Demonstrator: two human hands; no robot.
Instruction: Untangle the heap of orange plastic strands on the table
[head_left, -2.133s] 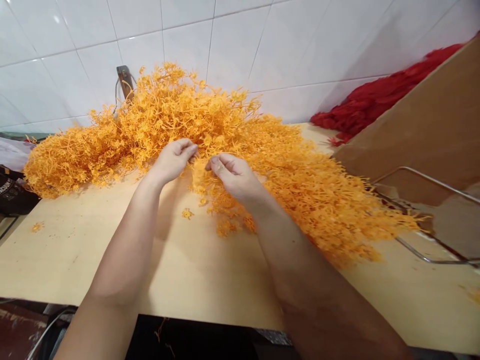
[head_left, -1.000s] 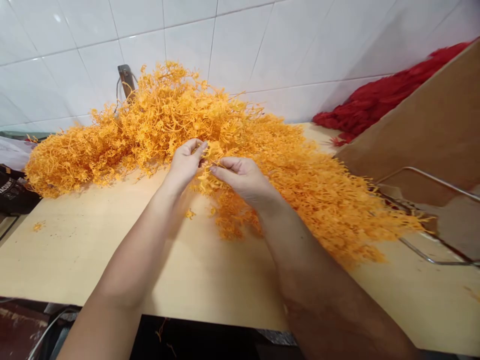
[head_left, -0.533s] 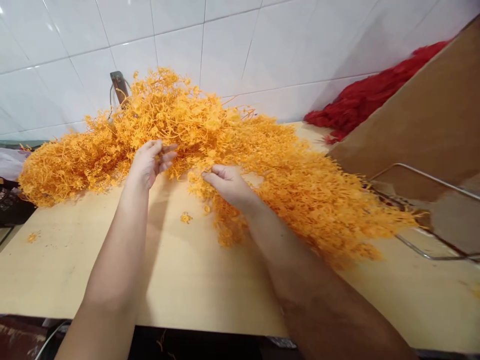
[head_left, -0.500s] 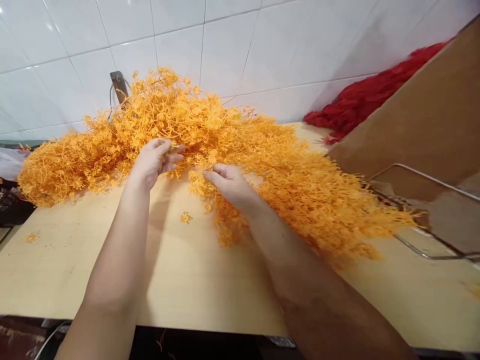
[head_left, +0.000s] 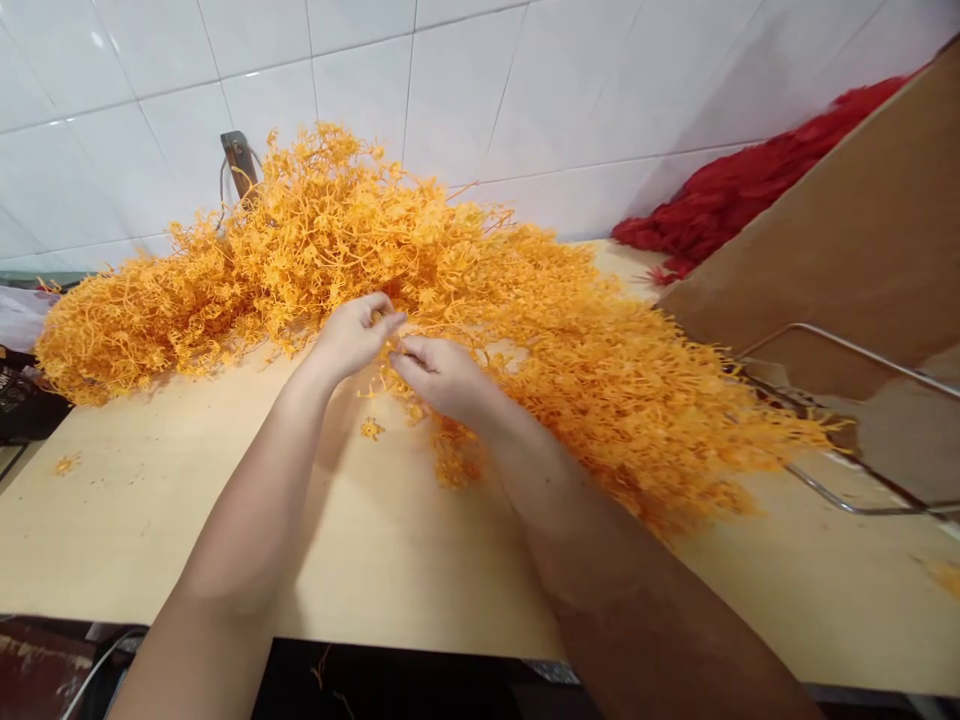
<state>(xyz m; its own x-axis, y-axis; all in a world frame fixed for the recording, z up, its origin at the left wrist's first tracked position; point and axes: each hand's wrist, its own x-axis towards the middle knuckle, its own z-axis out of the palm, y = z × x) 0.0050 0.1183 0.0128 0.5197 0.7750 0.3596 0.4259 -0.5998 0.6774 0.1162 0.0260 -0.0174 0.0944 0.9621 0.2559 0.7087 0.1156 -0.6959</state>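
The pale bench (head_left: 420,580) sits by a wall of shiny white tiles (head_left: 540,90). A big heap of orange flowers (head_left: 360,230) lies across it. Behind the brown cardboard (head_left: 840,260) on the right is a red pile (head_left: 757,185). A whitish bag (head_left: 21,318) is at the left edge; its inside does not show. The left hand (head_left: 356,337) and right hand (head_left: 442,372) are close together at the heap's front, fingers bent. I can't tell if they pinch anything.

Glare dots the bright tiled wall (head_left: 465,100).
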